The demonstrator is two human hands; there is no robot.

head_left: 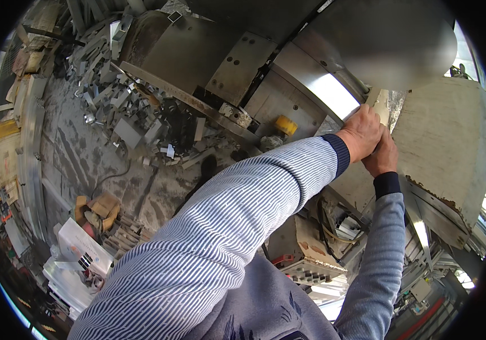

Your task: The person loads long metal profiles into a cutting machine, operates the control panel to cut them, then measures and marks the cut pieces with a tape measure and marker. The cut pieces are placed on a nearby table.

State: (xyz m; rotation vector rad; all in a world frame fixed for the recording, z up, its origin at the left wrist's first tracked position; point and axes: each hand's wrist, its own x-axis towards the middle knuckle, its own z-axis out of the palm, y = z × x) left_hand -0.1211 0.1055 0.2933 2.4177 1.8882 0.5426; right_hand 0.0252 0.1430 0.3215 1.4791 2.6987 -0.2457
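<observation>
Curled inward, the left hand (362,135) and right hand (383,157) are held close together beside a pale flat panel (447,136); what is gripped, if anything, cannot be told.

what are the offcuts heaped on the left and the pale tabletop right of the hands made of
Offcuts: metal, possibly aluminium, grey and partly shiny, as several flat faces catch bright glints. Pale tabletop: probably metal under worn, matte paint, judging by the rust-like brown along its lower edge; a coated board is possible.
</observation>
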